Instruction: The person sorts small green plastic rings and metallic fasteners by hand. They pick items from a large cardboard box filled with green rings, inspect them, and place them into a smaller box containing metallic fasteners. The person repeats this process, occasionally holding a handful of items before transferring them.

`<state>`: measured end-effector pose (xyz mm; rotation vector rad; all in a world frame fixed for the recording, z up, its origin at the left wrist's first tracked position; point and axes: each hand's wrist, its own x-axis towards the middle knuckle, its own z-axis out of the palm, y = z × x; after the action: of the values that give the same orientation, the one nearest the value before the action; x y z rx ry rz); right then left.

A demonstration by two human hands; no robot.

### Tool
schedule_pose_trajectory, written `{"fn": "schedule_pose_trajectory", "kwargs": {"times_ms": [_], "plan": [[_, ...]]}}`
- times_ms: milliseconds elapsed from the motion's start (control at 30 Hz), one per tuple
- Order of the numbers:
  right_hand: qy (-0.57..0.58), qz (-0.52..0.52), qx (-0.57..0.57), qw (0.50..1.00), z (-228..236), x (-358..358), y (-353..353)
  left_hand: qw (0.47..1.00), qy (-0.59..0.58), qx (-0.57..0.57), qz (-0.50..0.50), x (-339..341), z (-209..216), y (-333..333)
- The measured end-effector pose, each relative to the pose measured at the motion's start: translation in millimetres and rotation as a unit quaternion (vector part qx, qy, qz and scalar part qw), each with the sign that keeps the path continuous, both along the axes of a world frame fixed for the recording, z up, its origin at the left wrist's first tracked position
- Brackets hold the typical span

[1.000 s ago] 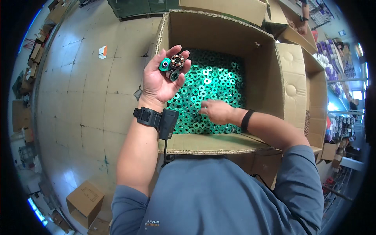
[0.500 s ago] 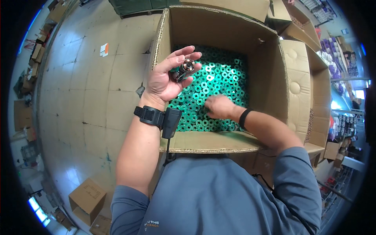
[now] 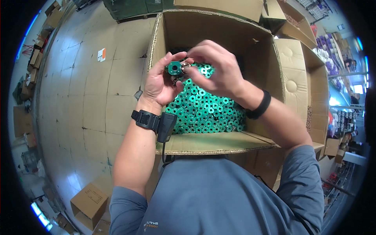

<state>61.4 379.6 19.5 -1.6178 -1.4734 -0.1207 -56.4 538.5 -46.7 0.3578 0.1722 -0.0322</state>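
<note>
My left hand (image 3: 158, 82) is closed round small ring-shaped metal parts above the box. One green-faced ring part (image 3: 174, 68) with a round hole shows between its thumb and fingers. At its right side is a ring part with copper-coloured windings (image 3: 185, 67). The thumb and fingertips of my right hand (image 3: 219, 70) come together at that copper-wound part, slightly blurred. Below both hands, a large cardboard box (image 3: 219, 147) holds a layer of many green ring parts (image 3: 203, 105), mostly with their holes facing up. My hands hide the layer's far left part.
Cardboard flaps and boxes (image 3: 291, 74) stand right of the large box. A green bin (image 3: 133, 8) is at the far left. On the tiled floor (image 3: 98, 90) lies a small white-and-orange card (image 3: 102, 55); an open carton (image 3: 89, 203) sits at the near left. Shelves line the far right.
My right hand has risen from the green ring parts in the box to meet my left hand. A green ring face now shows in the left hand, where a copper-wound end faced up before.
</note>
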Motion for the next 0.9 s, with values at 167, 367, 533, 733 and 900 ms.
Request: {"fn": "schedule_pose_trajectory", "kwargs": {"times_ms": [167, 367, 533, 733, 900], "plan": [[0.084, -0.028, -0.246, 0.965, -92, -9, -37, 0.995, -0.014, -0.098, 0.026, -2, -4, 5], [-0.110, 0.178, -0.456, 0.865, -188, -65, -36, 0.995, 0.024, -0.072, 0.069, -3, 8, 1], [-0.119, 0.165, -0.446, 0.872, -225, -80, -42, 0.995, 0.021, -0.063, 0.074, -3, 6, 2], [0.000, 0.130, -0.473, 0.872, -224, -85, -39, 0.997, 0.015, -0.047, 0.063, -1, 0, 6], [0.070, 0.109, -0.429, 0.894, -230, -90, -40, 0.997, 0.007, -0.043, 0.057, 0, -2, 6]]}}
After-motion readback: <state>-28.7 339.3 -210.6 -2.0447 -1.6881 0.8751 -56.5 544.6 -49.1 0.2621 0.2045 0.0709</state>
